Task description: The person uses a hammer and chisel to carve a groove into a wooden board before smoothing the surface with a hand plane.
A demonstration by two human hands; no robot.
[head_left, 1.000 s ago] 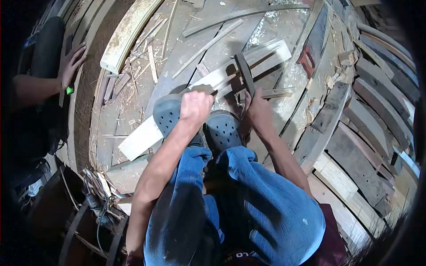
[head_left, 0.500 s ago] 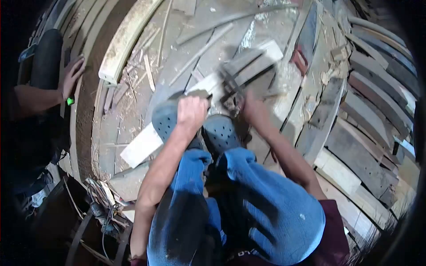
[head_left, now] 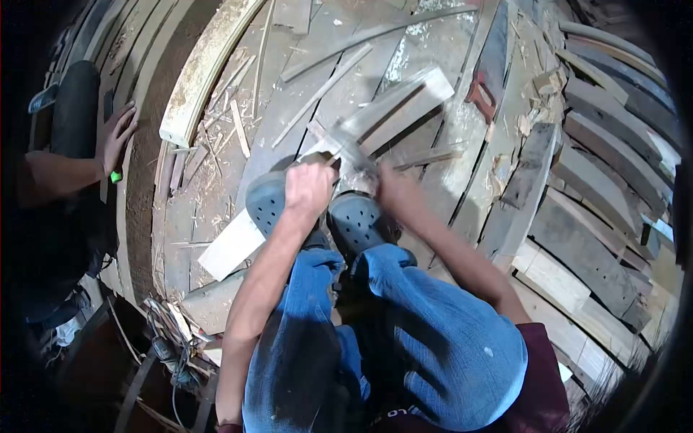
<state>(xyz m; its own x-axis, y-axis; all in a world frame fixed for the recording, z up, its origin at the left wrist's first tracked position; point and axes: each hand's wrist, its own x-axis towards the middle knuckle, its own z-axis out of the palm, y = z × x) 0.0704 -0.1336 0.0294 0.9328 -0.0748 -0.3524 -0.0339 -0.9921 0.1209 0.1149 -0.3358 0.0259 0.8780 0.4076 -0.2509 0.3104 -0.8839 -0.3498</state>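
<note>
My left hand [head_left: 310, 189] is closed in a fist beside the pale wooden beam [head_left: 232, 244], which runs under my grey clog [head_left: 266, 206]. Whatever the fist grips is mostly hidden. My right hand [head_left: 398, 193] is closed too, just above my other clog [head_left: 357, 220]. From it a dark grey tool [head_left: 354, 155] reaches toward the beam, smeared by motion, so its kind is unclear. Farther along, a slotted length of wood [head_left: 411, 108] lies in line with the beam on the plank floor.
A red-handled handsaw [head_left: 482, 97] lies to the right. Stacked planks [head_left: 588, 263] line the right side. A thick curved timber [head_left: 206, 72], offcuts and shavings lie to the left. Another person's hand [head_left: 119, 137] rests on timber at far left. Cables [head_left: 170, 357] lie lower left.
The tool in my right hand has swung left and down toward the beam near my left hand. My right hand has shifted slightly left. My left hand has barely moved.
</note>
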